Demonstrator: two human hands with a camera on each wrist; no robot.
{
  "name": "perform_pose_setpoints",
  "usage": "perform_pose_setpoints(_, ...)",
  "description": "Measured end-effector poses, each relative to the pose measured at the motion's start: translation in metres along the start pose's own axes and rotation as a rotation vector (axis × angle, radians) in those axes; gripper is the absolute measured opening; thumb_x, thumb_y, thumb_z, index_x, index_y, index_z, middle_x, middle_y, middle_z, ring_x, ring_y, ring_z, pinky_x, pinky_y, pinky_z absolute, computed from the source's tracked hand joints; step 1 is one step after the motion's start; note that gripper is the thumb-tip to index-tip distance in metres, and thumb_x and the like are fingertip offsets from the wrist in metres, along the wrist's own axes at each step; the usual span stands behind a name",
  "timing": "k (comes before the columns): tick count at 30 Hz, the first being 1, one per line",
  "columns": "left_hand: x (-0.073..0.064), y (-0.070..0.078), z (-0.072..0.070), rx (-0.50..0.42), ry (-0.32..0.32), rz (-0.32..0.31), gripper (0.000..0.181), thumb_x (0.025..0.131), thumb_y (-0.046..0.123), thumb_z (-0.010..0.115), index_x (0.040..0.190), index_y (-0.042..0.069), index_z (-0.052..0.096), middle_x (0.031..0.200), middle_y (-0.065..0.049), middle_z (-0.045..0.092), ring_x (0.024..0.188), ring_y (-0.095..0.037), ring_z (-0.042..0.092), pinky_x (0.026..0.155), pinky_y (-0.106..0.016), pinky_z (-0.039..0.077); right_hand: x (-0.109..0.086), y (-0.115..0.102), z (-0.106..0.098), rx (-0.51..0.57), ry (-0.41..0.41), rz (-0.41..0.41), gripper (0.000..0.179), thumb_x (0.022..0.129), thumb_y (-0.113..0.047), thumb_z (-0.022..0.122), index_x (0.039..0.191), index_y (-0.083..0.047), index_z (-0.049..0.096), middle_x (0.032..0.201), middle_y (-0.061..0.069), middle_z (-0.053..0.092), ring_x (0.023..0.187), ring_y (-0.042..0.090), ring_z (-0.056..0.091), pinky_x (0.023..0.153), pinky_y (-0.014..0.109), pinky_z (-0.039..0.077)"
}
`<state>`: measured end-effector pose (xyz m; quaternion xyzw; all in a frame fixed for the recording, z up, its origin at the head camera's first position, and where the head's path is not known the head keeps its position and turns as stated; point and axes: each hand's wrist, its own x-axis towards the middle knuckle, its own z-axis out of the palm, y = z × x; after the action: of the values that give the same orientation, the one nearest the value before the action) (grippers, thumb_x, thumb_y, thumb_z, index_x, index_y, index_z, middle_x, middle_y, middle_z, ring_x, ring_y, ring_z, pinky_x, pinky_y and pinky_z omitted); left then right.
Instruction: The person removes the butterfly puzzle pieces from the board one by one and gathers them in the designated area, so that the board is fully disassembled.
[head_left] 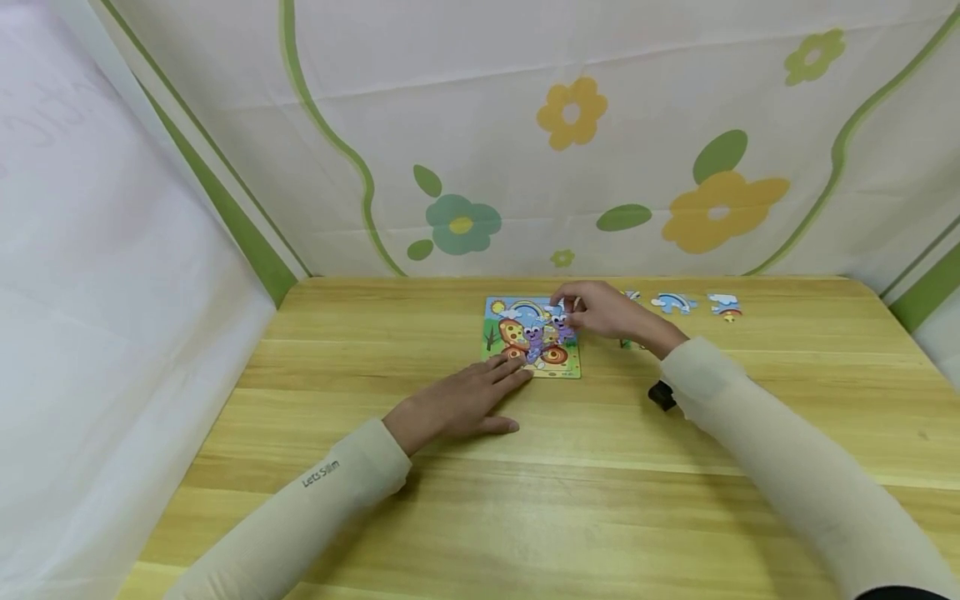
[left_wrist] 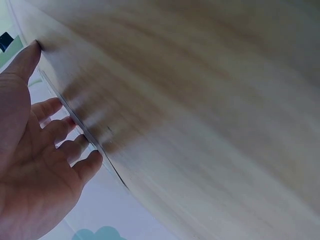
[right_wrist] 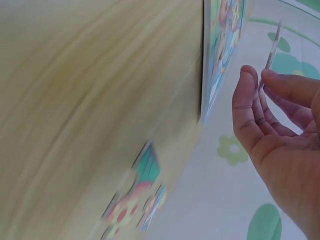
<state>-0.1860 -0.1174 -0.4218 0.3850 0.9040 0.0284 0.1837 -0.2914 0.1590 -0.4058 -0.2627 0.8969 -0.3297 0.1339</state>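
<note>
A picture puzzle board (head_left: 573, 367) with a butterfly, sun and rainbow design lies toward the back of the table. My left hand (head_left: 467, 402) rests on its lower left part, fingers stretched out and thumb spread aside; the left wrist view has the fingertips at the board's edge. Over the board's right side, my right hand (head_left: 600, 310) pinches a jigsaw piece (head_left: 561, 327) with a purple face on it. Seen edge-on in the right wrist view, that piece (right_wrist: 273, 49) stands tilted between thumb and fingers, above the board.
To the right of the board lie loose jigsaw pieces: a rainbow one (head_left: 673, 302), one with a cloud (head_left: 725, 305), and others partly hidden behind my right wrist. A small black block (head_left: 662, 395) shows by the right cuff. A flowered cloth wall (head_left: 517, 167) borders the table's back edge.
</note>
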Motion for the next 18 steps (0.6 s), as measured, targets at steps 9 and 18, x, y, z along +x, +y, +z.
perform_pose_setpoints(9,0.0,0.0,0.0,-0.003,0.004,0.004,0.081,0.107,0.057,0.049,0.17,0.018,0.015,0.178,-0.005,0.011,0.165,-0.029,0.011,0.132,-0.05,0.021,-0.029,0.013,-0.016,0.003,0.016,0.008,0.03,0.103,0.003,0.059,0.131,0.001,0.066,0.101,0.014,0.062,0.081,0.028,0.063,0.071,0.037,0.054)
perform_pose_setpoints(18,-0.001,0.002,-0.001,0.0,0.008,0.008,0.081,0.107,0.056,0.049,0.17,0.017,0.016,0.178,-0.005,0.013,0.165,-0.03,0.012,0.132,-0.05,0.022,-0.058,0.038,-0.038,0.008,0.022,0.076,0.032,0.103,0.0,0.061,0.135,0.002,0.064,0.105,0.014,0.064,0.082,0.023,0.067,0.066,0.033,0.053)
